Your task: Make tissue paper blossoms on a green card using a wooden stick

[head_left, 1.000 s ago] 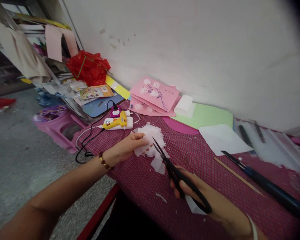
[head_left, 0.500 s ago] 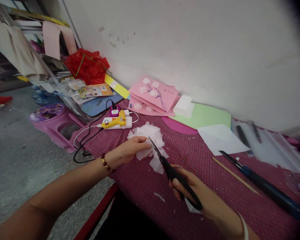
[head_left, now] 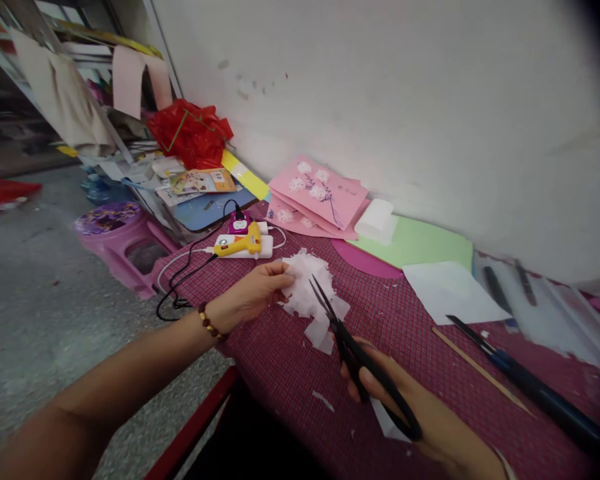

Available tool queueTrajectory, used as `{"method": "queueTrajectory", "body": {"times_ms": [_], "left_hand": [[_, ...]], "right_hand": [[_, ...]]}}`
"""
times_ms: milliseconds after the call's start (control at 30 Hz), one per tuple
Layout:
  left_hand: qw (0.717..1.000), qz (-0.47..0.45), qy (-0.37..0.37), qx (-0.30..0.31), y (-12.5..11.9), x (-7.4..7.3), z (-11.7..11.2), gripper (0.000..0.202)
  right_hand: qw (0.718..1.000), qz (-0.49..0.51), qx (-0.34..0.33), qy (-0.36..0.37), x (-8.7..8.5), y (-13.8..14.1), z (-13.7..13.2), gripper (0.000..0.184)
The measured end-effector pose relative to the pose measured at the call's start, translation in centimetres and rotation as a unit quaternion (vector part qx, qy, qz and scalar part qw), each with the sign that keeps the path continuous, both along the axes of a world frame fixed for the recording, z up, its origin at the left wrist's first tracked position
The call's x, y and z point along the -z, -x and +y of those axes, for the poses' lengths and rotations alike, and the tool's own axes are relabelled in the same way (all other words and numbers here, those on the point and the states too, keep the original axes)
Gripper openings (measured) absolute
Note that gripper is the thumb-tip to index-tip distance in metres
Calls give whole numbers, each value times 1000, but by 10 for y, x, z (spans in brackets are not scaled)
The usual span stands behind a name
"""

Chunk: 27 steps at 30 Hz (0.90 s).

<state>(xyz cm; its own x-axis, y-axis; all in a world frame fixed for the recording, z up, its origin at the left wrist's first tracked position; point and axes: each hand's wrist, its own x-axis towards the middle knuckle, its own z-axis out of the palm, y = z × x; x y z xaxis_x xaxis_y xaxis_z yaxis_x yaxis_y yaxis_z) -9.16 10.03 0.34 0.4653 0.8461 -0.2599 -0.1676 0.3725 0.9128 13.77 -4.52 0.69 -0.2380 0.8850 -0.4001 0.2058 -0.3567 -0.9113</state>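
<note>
My left hand (head_left: 257,293) pinches a piece of thin white tissue paper (head_left: 307,287) above a small heap of cut white scraps (head_left: 323,333) on the red checked tablecloth (head_left: 290,373). My right hand (head_left: 405,400) grips black scissors (head_left: 355,353) by the loops. Their blades are slightly apart and their tips point up-left into the edge of the held paper. A beaded bracelet (head_left: 209,323) sits on my left wrist.
A yellow glue gun (head_left: 237,245) lies on a white power strip with black cable. Pink flower cards (head_left: 320,197), green and white sheets, a wooden stick (head_left: 480,370) and a dark-handled tool (head_left: 525,380) lie by the wall. A purple stool (head_left: 117,240) stands on the left.
The scissor blades closed a little into the paper and then parted again. My left hand shifted the paper slightly. The camera view drifted a bit.
</note>
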Motion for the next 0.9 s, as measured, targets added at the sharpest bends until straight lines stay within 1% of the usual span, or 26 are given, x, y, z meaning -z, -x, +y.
{"method": "queueTrajectory", "body": {"times_ms": [67,133,233,367,500,600,667,733,833,900], "left_hand": [[1000,-24,-1,4,-4,0,0,23],[999,-33,-5,25,-7,2,0,26],[998,-23,-21,52,-10,8,-1,30],[997,-8,-38,71,-10,10,-3,32],[998,3,-26,56,-8,6,-3,40],[999,16,-18,44,-6,4,-3,47],[999,21,-16,46,-6,4,-3,50],[998,26,-20,50,-6,4,-4,51],[996,53,-48,50,-6,6,2,50],[988,106,-97,48,-4,8,11,48]], "right_hand": [[1000,-6,-13,4,-2,1,0,81],[1000,-7,-21,6,-3,3,1,82],[1000,-7,-25,8,-2,5,4,83],[1000,-10,-29,0,2,8,9,75],[1000,15,-8,-7,7,13,12,68],[1000,26,2,1,7,16,14,62],[1000,28,-3,4,6,16,14,61],[999,25,-26,-5,5,14,13,61],[997,31,-59,-34,4,8,12,56],[996,58,-55,-44,5,3,9,53]]}}
